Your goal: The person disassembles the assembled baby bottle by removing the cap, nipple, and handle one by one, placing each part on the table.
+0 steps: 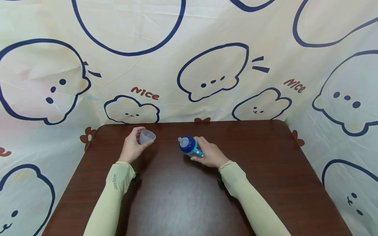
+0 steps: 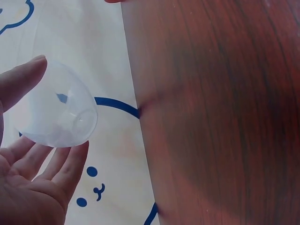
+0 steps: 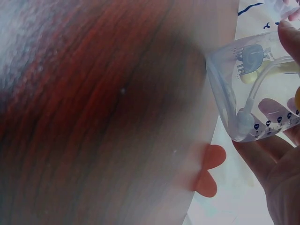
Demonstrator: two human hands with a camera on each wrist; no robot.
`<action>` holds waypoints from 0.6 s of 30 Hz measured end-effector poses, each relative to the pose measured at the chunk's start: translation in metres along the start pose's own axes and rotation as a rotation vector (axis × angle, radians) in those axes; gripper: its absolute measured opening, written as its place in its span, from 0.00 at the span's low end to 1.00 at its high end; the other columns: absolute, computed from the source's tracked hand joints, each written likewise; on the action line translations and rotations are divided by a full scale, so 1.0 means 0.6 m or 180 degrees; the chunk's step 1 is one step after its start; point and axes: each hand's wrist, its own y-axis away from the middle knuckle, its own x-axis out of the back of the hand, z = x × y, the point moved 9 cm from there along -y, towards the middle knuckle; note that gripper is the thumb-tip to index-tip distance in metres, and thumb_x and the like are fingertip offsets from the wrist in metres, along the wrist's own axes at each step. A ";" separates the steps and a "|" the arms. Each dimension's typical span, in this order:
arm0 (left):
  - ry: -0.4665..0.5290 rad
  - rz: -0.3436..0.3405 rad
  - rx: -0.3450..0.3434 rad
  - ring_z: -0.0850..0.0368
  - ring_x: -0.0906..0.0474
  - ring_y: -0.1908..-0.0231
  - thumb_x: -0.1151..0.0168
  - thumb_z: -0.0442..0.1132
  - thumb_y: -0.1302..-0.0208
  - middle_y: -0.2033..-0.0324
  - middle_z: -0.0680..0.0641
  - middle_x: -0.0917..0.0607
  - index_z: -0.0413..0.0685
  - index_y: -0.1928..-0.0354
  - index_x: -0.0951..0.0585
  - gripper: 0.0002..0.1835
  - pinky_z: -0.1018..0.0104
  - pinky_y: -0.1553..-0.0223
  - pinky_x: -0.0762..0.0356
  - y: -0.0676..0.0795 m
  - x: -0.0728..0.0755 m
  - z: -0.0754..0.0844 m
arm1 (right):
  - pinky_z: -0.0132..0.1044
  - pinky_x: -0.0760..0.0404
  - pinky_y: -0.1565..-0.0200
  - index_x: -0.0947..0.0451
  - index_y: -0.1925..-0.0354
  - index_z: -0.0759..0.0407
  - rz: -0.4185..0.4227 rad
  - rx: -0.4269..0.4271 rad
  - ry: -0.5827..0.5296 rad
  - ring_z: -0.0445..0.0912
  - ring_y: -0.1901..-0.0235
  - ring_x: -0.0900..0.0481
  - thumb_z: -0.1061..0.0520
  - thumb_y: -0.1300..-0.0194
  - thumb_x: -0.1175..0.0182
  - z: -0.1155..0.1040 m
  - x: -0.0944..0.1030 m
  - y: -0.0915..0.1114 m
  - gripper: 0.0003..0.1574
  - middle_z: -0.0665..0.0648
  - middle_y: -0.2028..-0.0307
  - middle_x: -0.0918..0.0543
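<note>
My left hand (image 1: 133, 146) holds a clear, dome-shaped plastic cap (image 1: 146, 136) between thumb and fingers, its open side facing up and to the right in the head view. In the left wrist view the cap (image 2: 65, 110) shows its rounded closed end. My right hand (image 1: 210, 153) grips a baby bottle (image 1: 189, 145) with a blue collar, a clear teat and a light-blue handle, tilted with its teat toward the left. The right wrist view shows the see-through bottle base (image 3: 234, 108), with a straw tube and weighted end inside and printed marks on its wall.
Both hands are over the far half of a dark brown wooden table (image 1: 183, 196). A pale sheet (image 1: 165, 75) with blue cartoon outlines hangs behind the table's far edge and along both sides.
</note>
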 end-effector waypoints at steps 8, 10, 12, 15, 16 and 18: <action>0.0020 0.0062 -0.0048 0.37 0.26 0.36 0.23 0.41 0.38 0.34 0.35 0.26 0.40 0.28 0.33 0.41 0.39 0.37 0.23 -0.001 0.001 0.000 | 0.51 0.16 0.43 0.41 0.26 0.44 0.0010 0.0001 -0.0019 0.48 0.46 0.20 0.38 0.37 0.27 -0.004 0.003 0.002 0.50 0.51 0.42 0.25; 0.0002 0.0066 -0.0051 0.37 0.27 0.37 0.23 0.42 0.39 0.35 0.35 0.27 0.40 0.28 0.33 0.41 0.39 0.38 0.22 -0.001 0.002 0.000 | 0.52 0.17 0.43 0.42 0.26 0.44 -0.0017 -0.0021 -0.0027 0.48 0.45 0.20 0.38 0.37 0.27 -0.005 0.003 0.002 0.51 0.51 0.41 0.25; -0.0028 0.0068 -0.0050 0.37 0.27 0.37 0.23 0.42 0.39 0.36 0.34 0.28 0.39 0.28 0.33 0.42 0.39 0.38 0.22 0.000 0.002 -0.001 | 0.52 0.17 0.42 0.42 0.26 0.44 -0.0032 -0.0036 -0.0027 0.48 0.45 0.20 0.38 0.37 0.27 -0.005 0.003 0.003 0.51 0.51 0.41 0.25; -0.0098 0.0063 -0.0046 0.37 0.29 0.38 0.23 0.44 0.39 0.36 0.34 0.29 0.39 0.27 0.33 0.43 0.39 0.38 0.23 0.000 0.004 -0.001 | 0.52 0.17 0.42 0.42 0.26 0.44 -0.0040 -0.0045 -0.0025 0.49 0.44 0.20 0.37 0.37 0.27 -0.006 0.004 0.003 0.51 0.52 0.41 0.25; -0.0125 0.0064 -0.0044 0.37 0.29 0.39 0.22 0.44 0.40 0.37 0.34 0.30 0.39 0.27 0.33 0.43 0.38 0.38 0.23 0.000 0.005 -0.001 | 0.52 0.17 0.42 0.42 0.26 0.44 -0.0035 -0.0044 -0.0023 0.49 0.45 0.20 0.37 0.37 0.27 -0.006 0.004 0.003 0.51 0.52 0.41 0.25; -0.0175 0.0063 -0.0040 0.37 0.30 0.39 0.22 0.45 0.40 0.37 0.33 0.30 0.39 0.27 0.32 0.43 0.38 0.38 0.23 0.000 0.006 -0.001 | 0.52 0.17 0.42 0.41 0.26 0.44 -0.0024 -0.0038 -0.0027 0.49 0.45 0.20 0.37 0.37 0.27 -0.006 0.005 0.003 0.51 0.52 0.41 0.25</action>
